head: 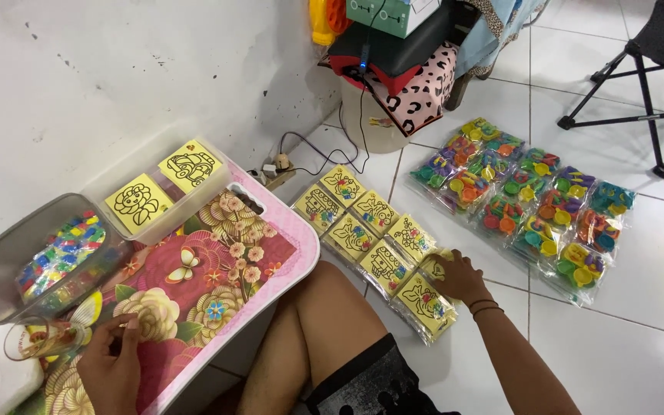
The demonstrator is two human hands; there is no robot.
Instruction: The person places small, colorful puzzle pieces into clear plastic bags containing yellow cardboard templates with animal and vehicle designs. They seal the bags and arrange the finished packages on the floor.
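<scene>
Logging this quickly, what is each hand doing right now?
Left hand: loosely curled on the floral tray, holding nothing visible.
Right hand: fingers down on a yellow picture packet; grip unclear.

- A room in a home, used for packing small craft kits on the floor.
- White floor tiles (624, 307) and a scuffed white wall (117, 69).
- A power strip (277, 170) by the wall.
- A folding stool (655, 69) and piled household bags (416, 69).

left hand (109, 361): fingers curled, resting low | right hand (459, 278): arm outstretched, palm down
</scene>
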